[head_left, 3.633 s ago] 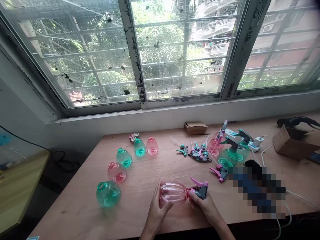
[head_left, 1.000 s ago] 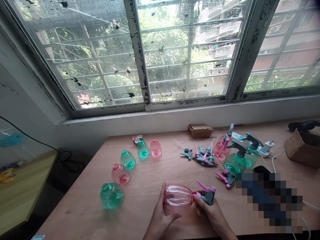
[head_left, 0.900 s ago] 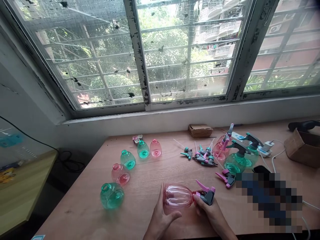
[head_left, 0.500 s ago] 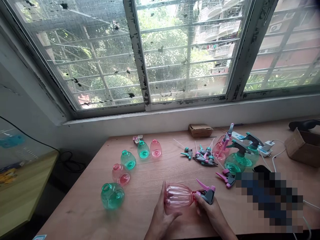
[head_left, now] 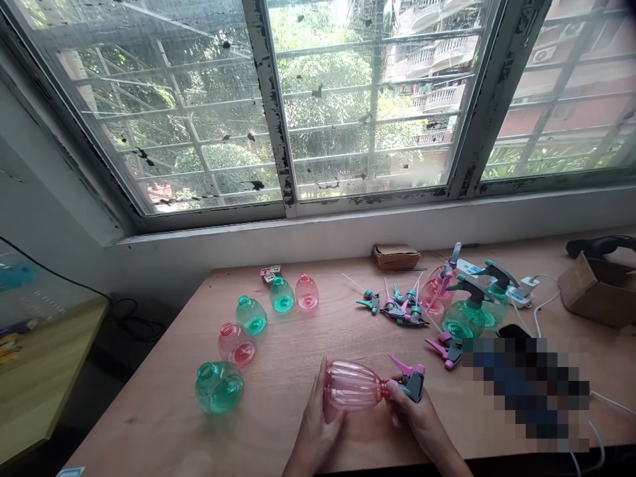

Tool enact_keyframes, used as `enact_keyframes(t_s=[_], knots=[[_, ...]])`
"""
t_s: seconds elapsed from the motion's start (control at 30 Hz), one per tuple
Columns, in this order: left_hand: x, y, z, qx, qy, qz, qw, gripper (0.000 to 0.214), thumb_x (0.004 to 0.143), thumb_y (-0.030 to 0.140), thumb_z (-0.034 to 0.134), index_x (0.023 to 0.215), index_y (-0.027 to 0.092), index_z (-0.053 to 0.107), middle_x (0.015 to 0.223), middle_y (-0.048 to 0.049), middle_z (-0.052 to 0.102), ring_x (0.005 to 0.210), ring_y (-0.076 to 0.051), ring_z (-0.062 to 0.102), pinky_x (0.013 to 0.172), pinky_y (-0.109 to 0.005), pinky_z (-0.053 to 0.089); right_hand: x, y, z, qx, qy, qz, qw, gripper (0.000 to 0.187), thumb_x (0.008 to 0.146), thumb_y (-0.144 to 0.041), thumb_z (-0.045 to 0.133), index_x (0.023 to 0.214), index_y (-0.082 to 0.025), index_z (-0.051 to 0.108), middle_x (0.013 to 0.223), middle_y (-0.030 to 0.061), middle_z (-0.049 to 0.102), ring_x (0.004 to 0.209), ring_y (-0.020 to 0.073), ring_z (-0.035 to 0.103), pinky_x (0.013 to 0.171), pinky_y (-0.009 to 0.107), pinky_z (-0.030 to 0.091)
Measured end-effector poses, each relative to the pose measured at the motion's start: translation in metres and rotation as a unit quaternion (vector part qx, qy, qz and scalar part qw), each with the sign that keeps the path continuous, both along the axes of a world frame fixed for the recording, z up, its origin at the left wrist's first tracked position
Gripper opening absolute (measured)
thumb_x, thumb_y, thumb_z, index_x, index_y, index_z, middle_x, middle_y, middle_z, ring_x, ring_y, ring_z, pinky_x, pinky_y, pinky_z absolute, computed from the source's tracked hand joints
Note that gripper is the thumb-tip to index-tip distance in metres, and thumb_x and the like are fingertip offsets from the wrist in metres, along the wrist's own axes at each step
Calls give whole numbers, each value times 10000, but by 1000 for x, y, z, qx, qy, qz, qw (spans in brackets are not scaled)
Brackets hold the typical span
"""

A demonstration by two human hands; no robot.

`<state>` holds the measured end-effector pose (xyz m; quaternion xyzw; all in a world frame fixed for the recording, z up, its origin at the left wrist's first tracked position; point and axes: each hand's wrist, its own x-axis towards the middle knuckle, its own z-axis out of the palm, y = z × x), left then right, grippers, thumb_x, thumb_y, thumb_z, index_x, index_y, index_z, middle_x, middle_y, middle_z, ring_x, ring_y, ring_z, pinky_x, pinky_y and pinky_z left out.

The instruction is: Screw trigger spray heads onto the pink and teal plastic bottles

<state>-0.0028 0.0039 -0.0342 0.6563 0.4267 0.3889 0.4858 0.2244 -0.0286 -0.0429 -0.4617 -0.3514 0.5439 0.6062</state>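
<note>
A clear pink spray bottle (head_left: 354,385) lies sideways between my hands, just above the table's front. My left hand (head_left: 318,424) cups its base, with the fingers behind and the thumb below. At the neck, my right hand (head_left: 408,409) pinches the collar of the grey and pink trigger sprayer (head_left: 412,380), which sits on the bottle's mouth. Whether the thread is fully tightened cannot be seen. Nearest on the left is a green bottle (head_left: 219,389) without a sprayer. To the right lies a loose pink and grey trigger sprayer (head_left: 447,351).
More topless bottles, such as a pink one (head_left: 237,346), form a row on the left. Several loose sprayers (head_left: 403,310) lie in a pile towards the back. Green bottles with sprayers (head_left: 466,318), a power strip (head_left: 519,291) and a cardboard box (head_left: 599,288) stand at right.
My left thumb has moved in against the underside of the bottle near its base. The right hand keeps its grip at the neck. The view has shifted slightly.
</note>
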Motion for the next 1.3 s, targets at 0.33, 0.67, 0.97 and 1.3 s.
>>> enact_keyframes(t_s=[0.33, 0.67, 0.97, 1.3], knots=[[5, -2, 18, -46, -12, 18, 999, 916, 817, 409, 772, 1569, 269, 269, 1665, -89, 290, 1537, -287, 246, 1280, -479, 137, 4, -2, 6, -8, -14, 3, 1000, 359, 797, -489, 786, 926, -202, 614, 554, -30, 622, 445, 138, 523, 459, 267, 378], [3, -4, 23, -65, -29, 0, 998, 982, 765, 407, 820, 1570, 246, 280, 1634, -123, 350, 1517, -313, 294, 1258, -468, 214, 6, -7, 9, -12, -25, 4, 1000, 400, 754, -449, 835, 968, -189, 619, 582, -34, 633, 476, 133, 524, 502, 276, 401], [3, -7, 25, -59, -20, -3, 998, 1076, 756, 383, 831, 1596, 259, 171, 1633, -106, 358, 1508, -316, 312, 1253, -477, 232, 3, -5, 18, -3, -26, 13, 1000, 387, 759, -497, 813, 880, -190, 610, 584, -27, 639, 446, 145, 526, 480, 289, 380], [3, -6, 25, -46, -14, -9, 999, 980, 811, 410, 772, 1591, 306, 187, 1671, -84, 272, 1531, -304, 258, 1266, -481, 176, 2, -4, 15, -5, -16, 10, 1000, 400, 790, -484, 792, 947, -187, 574, 626, 2, 690, 446, 143, 539, 488, 292, 384]])
